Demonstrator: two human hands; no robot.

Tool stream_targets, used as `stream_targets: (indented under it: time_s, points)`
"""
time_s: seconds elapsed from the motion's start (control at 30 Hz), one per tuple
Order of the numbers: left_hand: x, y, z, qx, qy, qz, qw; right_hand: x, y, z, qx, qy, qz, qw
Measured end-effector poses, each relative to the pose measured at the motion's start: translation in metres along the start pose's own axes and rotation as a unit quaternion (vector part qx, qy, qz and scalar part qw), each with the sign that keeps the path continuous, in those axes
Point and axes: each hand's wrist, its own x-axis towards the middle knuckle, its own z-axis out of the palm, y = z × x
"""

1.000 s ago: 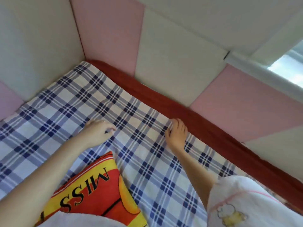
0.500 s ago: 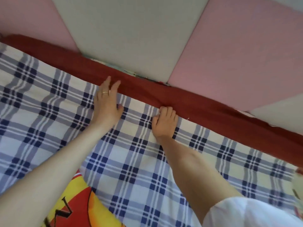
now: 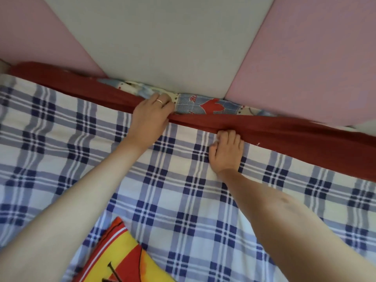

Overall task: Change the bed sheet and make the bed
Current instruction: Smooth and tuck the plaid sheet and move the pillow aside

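At the wall-side edge, left hand (image 3: 151, 117) flat on red cloth (image 3: 284, 135), right hand (image 3: 227, 151) gripping plaid sheet (image 3: 162, 200)

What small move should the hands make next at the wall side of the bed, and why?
Probably the right hand should push the edge of the plaid sheet down beside the red cloth: its curled fingers pinch that edge there, while the left hand presses the red cloth toward the wall, opening a gap.
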Motion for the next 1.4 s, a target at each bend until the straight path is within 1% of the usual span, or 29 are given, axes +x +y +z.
stream_targets:
  time_s: [0.1,0.2,0.27,0.33,0.37,0.43,0.53,0.6,0.7,0.8,0.87,0.93,1.0,1.07,1.13,1.2,1.23,1.3,1.4]
  points:
    - [-0.006,-0.007,0.001,-0.002,-0.041,0.031,0.999,0.000,-0.001,0.000,-0.014,-0.004,0.002,1.000]
    - [-0.008,-0.007,-0.005,0.005,-0.027,0.048,0.998,0.001,-0.002,-0.002,-0.013,-0.010,0.002,1.000]
    - [-0.009,-0.006,-0.009,0.019,-0.016,0.073,0.997,0.001,-0.002,-0.003,-0.019,-0.010,0.001,1.000]
    - [-0.010,-0.006,-0.009,0.021,-0.044,0.109,0.993,0.000,-0.002,-0.003,-0.029,-0.012,0.002,1.000]
    - [-0.011,-0.007,-0.007,0.011,-0.067,0.111,0.991,0.000,-0.003,-0.003,-0.032,-0.013,0.003,0.999]
    - [-0.013,-0.010,-0.003,-0.012,-0.095,0.081,0.992,0.000,-0.004,-0.003,-0.032,-0.016,0.005,0.999]
    - [-0.014,-0.011,-0.002,-0.016,-0.089,0.047,0.995,0.000,-0.004,-0.003,-0.037,-0.022,0.008,0.999]
    - [-0.011,-0.009,-0.005,-0.017,-0.100,0.032,0.994,0.001,-0.005,-0.003,-0.037,-0.029,0.009,0.999]
    - [-0.008,-0.005,-0.008,-0.006,-0.160,-0.020,0.987,0.000,-0.005,-0.002,-0.036,-0.038,0.009,0.999]
    - [-0.001,0.001,-0.008,0.022,-0.240,-0.071,0.968,0.001,-0.004,-0.002,-0.024,-0.036,0.012,0.999]
    - [0.006,0.006,-0.008,0.048,-0.266,-0.088,0.959,0.001,-0.004,-0.003,-0.022,-0.033,0.013,0.999]
    - [0.010,0.010,-0.006,0.068,-0.277,-0.092,0.954,0.001,-0.004,-0.003,-0.018,-0.028,0.013,0.999]
    - [0.011,0.014,-0.009,0.074,-0.258,-0.109,0.957,0.000,-0.004,-0.002,-0.015,-0.020,0.010,1.000]
    - [0.013,0.017,-0.015,0.073,-0.185,-0.144,0.969,0.000,-0.003,-0.001,-0.016,-0.010,0.003,1.000]
    - [0.015,0.018,-0.021,0.092,-0.106,-0.177,0.974,0.000,-0.001,-0.002,-0.008,-0.003,0.000,1.000]
    - [0.020,0.019,-0.023,0.101,-0.061,-0.189,0.975,0.000,-0.001,-0.001,0.005,0.007,0.001,1.000]
    - [0.024,0.019,-0.023,0.086,-0.040,-0.189,0.977,0.000,-0.001,-0.001,0.009,0.010,0.001,1.000]
    - [0.031,0.019,-0.021,0.012,0.009,-0.195,0.981,0.000,-0.001,-0.001,0.018,0.013,0.000,1.000]
    - [0.037,0.015,-0.013,-0.076,0.083,-0.211,0.971,0.000,-0.001,-0.001,0.029,0.016,0.000,0.999]
